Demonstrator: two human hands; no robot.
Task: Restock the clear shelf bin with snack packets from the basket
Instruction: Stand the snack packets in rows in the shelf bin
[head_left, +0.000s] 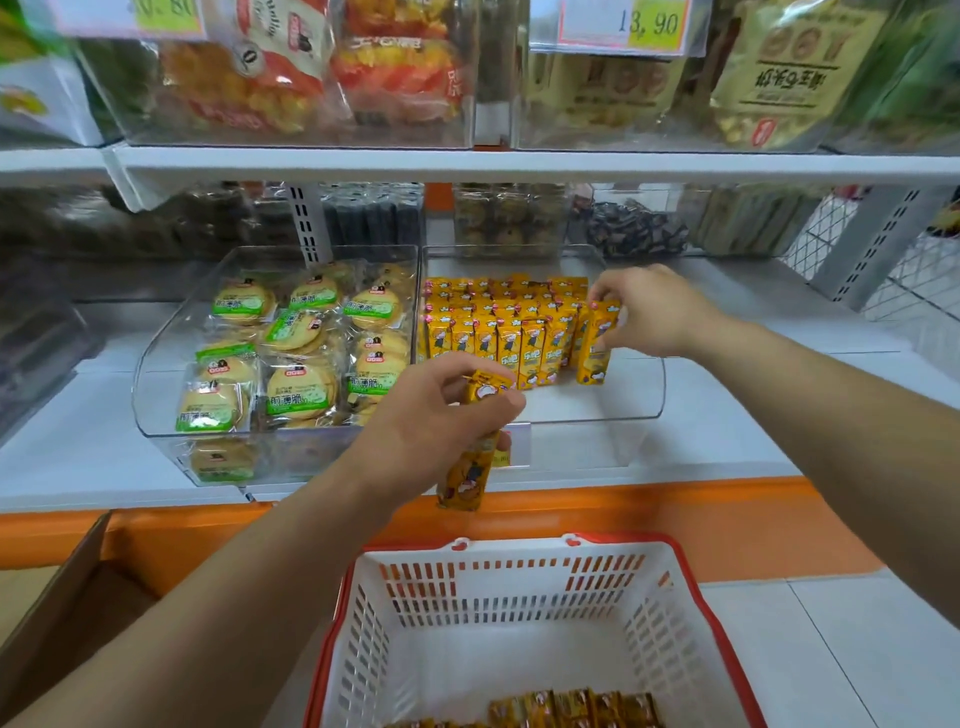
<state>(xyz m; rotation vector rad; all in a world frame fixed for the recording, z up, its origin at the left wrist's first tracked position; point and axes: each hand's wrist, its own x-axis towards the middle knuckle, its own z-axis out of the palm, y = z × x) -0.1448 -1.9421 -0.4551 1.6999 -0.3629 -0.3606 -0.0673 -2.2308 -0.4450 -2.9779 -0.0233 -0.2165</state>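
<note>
Yellow packets in both hands at the clear bin

Brown cardboard box (67, 592) stands open at the near left, on the floor below the orange shelf edge (675, 525). Above it, on the white shelf (78, 447), a clear tub (150, 374) holds round biscuit packs (301, 387) with green labels.

Right of that tub, near the shelf's front, the left hand (431, 423) has its fingers and thumb curled round a yellow bundle (466, 478), which hangs upright over the shelf edge. How many packets the bundle holds cannot be told.

Below the hands sits the white basket (519, 564) with a red rim. A few loose packets (576, 706) lie at its near end; the rest of its floor shows bare.

Further back, the clear shelf bin (641, 410) sits just beside the biscuit tub. Standing rows (498, 325) of yellow packets fill its far left part.

At the right end of the front row, the right hand (652, 312) pinches a single packet (597, 343) by its top, between thumb and fingertips. This packet stands upright inside the bin, touching or just beside the last one in the row.
</note>
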